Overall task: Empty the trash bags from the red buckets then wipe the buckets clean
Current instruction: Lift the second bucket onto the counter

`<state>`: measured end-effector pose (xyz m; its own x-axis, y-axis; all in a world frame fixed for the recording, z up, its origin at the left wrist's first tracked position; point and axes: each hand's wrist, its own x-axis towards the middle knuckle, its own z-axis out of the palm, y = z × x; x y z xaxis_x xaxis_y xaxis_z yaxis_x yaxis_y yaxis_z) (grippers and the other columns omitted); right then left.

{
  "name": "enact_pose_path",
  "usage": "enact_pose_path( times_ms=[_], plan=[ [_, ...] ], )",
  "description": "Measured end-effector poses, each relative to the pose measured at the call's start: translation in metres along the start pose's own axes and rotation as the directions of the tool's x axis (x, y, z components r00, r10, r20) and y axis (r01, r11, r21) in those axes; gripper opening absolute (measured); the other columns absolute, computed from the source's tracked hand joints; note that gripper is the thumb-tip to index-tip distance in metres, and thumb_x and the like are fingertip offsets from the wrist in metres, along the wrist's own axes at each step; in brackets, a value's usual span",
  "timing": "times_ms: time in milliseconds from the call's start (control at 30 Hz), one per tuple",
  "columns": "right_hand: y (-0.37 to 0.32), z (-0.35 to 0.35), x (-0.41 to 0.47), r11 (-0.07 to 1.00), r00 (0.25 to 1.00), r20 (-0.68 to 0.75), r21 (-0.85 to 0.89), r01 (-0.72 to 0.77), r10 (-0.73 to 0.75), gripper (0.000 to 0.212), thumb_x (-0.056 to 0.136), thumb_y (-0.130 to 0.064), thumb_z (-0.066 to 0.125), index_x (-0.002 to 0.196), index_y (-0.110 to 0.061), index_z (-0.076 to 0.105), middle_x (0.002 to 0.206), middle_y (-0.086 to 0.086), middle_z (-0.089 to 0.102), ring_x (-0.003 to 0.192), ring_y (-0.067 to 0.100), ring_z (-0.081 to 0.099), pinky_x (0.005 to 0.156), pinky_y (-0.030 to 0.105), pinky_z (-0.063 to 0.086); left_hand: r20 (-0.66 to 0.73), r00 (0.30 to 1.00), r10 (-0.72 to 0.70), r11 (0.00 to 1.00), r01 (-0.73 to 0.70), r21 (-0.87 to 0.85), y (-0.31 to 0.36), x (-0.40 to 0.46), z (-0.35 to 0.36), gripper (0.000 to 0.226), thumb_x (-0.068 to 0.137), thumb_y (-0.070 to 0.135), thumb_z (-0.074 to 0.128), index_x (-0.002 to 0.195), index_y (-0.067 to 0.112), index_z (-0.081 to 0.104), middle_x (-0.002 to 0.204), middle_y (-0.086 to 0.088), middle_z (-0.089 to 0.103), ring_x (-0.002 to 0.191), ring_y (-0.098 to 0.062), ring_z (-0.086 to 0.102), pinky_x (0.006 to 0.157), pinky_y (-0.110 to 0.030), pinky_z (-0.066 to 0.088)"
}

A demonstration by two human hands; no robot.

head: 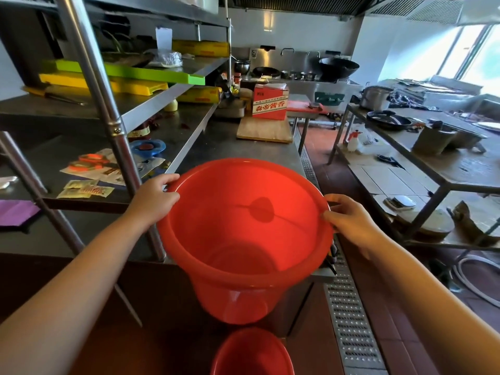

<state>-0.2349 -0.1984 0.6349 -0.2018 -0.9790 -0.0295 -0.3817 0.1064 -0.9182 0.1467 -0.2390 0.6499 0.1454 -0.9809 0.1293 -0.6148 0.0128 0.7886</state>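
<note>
Both arms extended forward; left hand point(157, 194) and right hand point(349, 219) gripping, fingers curled.

empty red bucket point(243, 239) upright, second red bucket point(251, 353) directly below it

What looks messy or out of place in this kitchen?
Loose sauce packets and scissors lie scattered on the lower shelf. The held red bucket looks intact and holds no bag.
</note>
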Motion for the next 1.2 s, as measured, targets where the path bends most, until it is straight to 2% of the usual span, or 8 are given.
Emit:
enact_pose_path(
  times_ms=[100,233,433,567,700,867,1000,1200],
  plan=[
    [-0.001,0.009,0.022,1.0,1.0,-0.027,0.027,0.003,-0.002,0.037,0.083,-0.001,0.064,0.116,-0.018,0.064,0.083,0.003,0.066,0.074,0.021,0.062,0.079,0.044,0.053,0.021,1.0,0.013,1.0,-0.013,0.016,-0.008,0.028,0.011,0.05,0.094,0.014,0.056,0.143,0.023,0.05,0.137,-0.001,0.057,0.108,-0.022,0.062,0.089,-0.042,0.055],
    [0.0,0.024,0.054,0.998,0.998,-0.07,0.055,0.009,-0.005,0.036,0.085,0.002,0.064,0.096,-0.032,0.062,0.084,0.003,0.067,0.075,0.022,0.063,0.082,0.047,0.054,0.048,0.998,0.032,0.999,-0.033,0.032,-0.016,0.068,0.022,0.048,0.096,0.016,0.056,0.144,0.019,0.049,0.139,-0.004,0.056,0.119,-0.022,0.056,0.094,-0.036,0.048],
    [0.011,0.05,0.099,0.999,0.992,-0.128,0.033,0.026,-0.021,0.036,0.087,-0.003,0.065,0.107,-0.033,0.061,0.099,0.01,0.071,0.076,0.025,0.064,0.076,0.05,0.055,0.105,0.994,0.029,1.0,-0.03,0.005,-0.025,0.12,0.034,0.05,0.097,0.011,0.052,0.147,0.019,0.045,0.141,-0.006,0.054,0.122,-0.025,0.056,0.1,-0.045,0.049],
    [0.02,0.066,0.124,0.999,0.984,-0.173,0.013,0.037,-0.034,0.031,0.087,-0.012,0.065,0.101,-0.04,0.066,0.097,0.0,0.072,0.071,0.017,0.066,0.072,0.047,0.056,0.128,0.992,0.017,1.0,-0.019,0.016,-0.032,0.146,0.046,0.055,0.097,0.009,0.05,0.149,0.021,0.041,0.142,-0.008,0.052,0.121,-0.026,0.055,0.096,-0.04,0.05],
    [0.018,0.077,0.145,0.998,0.97,-0.235,-0.036,0.049,-0.056,0.026,0.091,-0.02,0.06,0.112,-0.033,0.067,0.09,-0.008,0.072,0.067,0.009,0.062,0.07,0.035,0.051,0.137,0.991,-0.009,1.0,0.007,0.013,-0.038,0.168,0.054,0.06,0.096,0.008,0.049,0.151,0.025,0.036,0.14,-0.009,0.051,0.108,-0.022,0.056,0.072,-0.027,0.048],
    [0.021,0.086,0.161,1.0,0.956,-0.292,-0.01,0.017,-0.02,0.036,0.095,-0.029,0.057,0.13,-0.028,0.062,0.098,-0.01,0.07,0.083,0.013,0.066,0.077,0.035,0.052,0.162,0.987,-0.017,0.999,0.022,-0.03,-0.043,0.177,0.06,0.061,0.095,0.012,0.049,0.151,0.029,0.034,0.147,-0.005,0.045,0.125,-0.026,0.051,0.097,-0.043,0.048],
    [0.03,0.091,0.16,0.995,0.95,-0.312,0.1,0.025,0.008,0.036,0.098,-0.025,0.057,0.134,-0.025,0.058,0.093,-0.016,0.067,0.075,0.006,0.061,0.078,0.033,0.051,0.164,0.985,0.05,0.999,-0.051,0.001,-0.049,0.178,0.064,0.059,0.096,0.014,0.05,0.152,0.023,0.034,0.15,-0.004,0.043,0.134,-0.024,0.043,0.11,-0.044,0.039],
    [0.034,0.094,0.16,0.974,0.95,-0.311,0.215,0.066,0.005,0.033,0.099,-0.022,0.057,0.132,-0.026,0.059,0.097,-0.015,0.066,0.079,0.007,0.058,0.08,0.031,0.05,0.105,0.977,0.185,0.935,-0.208,0.288,-0.05,0.185,0.067,0.062,0.095,0.025,0.056,0.152,0.015,0.033,0.156,-0.011,0.035,0.144,-0.028,0.029,0.118,-0.048,0.026]
  ],
)
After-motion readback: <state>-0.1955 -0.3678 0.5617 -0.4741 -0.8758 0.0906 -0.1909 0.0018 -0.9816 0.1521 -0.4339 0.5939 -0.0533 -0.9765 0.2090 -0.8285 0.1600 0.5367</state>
